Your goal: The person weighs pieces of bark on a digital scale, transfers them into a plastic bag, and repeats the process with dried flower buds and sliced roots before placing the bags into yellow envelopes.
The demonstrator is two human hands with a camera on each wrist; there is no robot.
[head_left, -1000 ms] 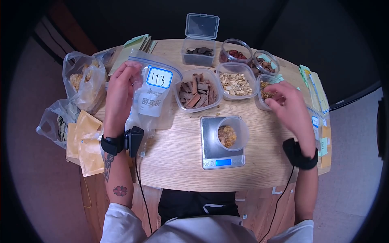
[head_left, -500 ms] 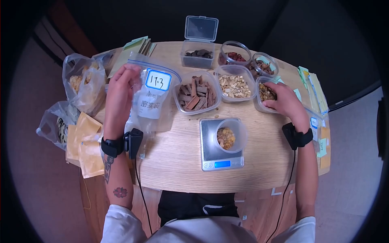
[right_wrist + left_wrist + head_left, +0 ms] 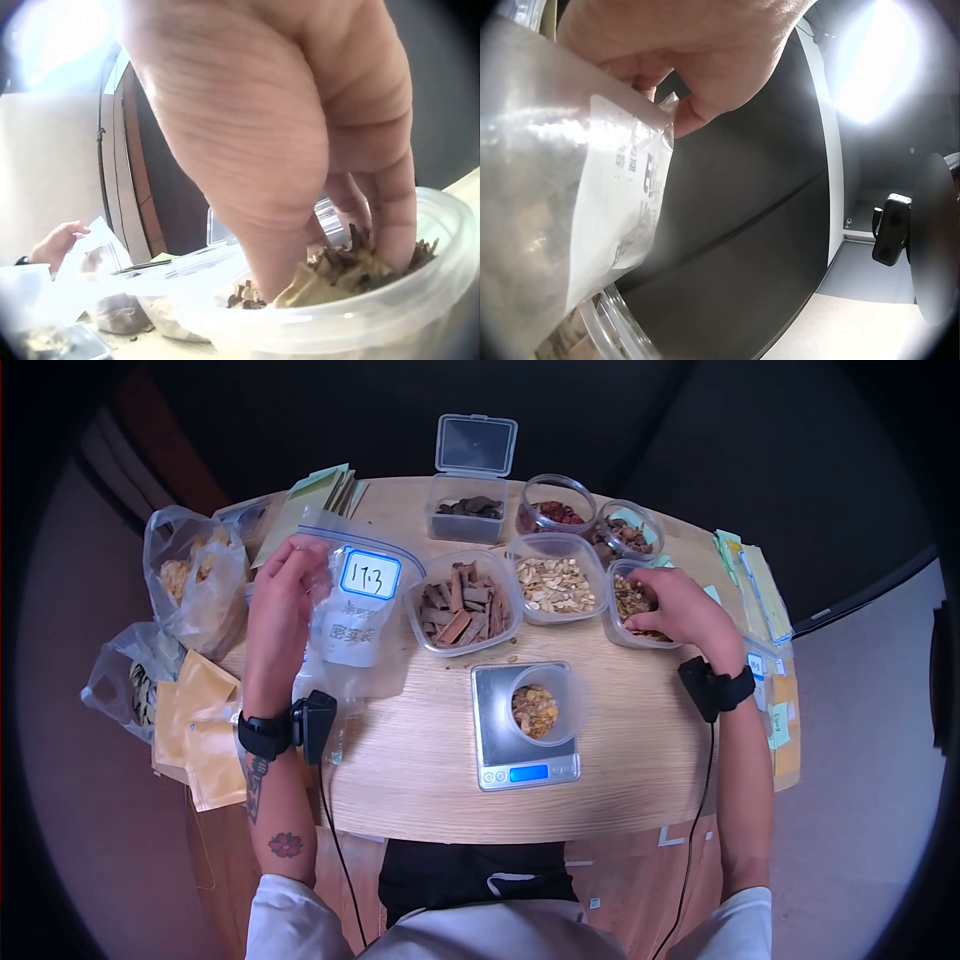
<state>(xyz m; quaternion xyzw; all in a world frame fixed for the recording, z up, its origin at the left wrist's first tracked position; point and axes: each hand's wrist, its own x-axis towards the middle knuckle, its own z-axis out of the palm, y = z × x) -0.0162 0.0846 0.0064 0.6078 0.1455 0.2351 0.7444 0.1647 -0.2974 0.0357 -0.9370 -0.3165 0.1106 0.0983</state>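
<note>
My left hand (image 3: 283, 600) pinches the top edge of a clear zip-lock bag (image 3: 385, 665), which hangs upright and bears a label reading 17.3. In the left wrist view, thumb and fingers meet at the corner of the plastic bag (image 3: 536, 150). At the right, my right hand (image 3: 685, 610) dips into a clear tub (image 3: 638, 641) of dried herb pieces (image 3: 349, 266). Its thumb and fingers close round some of them, fingertips hidden among the pieces. A round plastic cup (image 3: 572, 710), part filled with yellow-brown dried bits, stands on a digital scale (image 3: 490, 735) with a lit display.
Tubs of bark strips (image 3: 462, 610) and pale slices (image 3: 555, 588) stand mid-table. Behind them are a lidded box (image 3: 465, 525), a jar of red dried fruit (image 3: 558, 513) and another jar (image 3: 630, 538). Plastic bags (image 3: 195, 585) and brown envelopes (image 3: 210, 710) lie left; papers (image 3: 755, 600) lie right.
My right hand has lowered from above the right-hand tub into its contents. The left hand keeps its hold on the bag. The whole view has shifted slightly.
</note>
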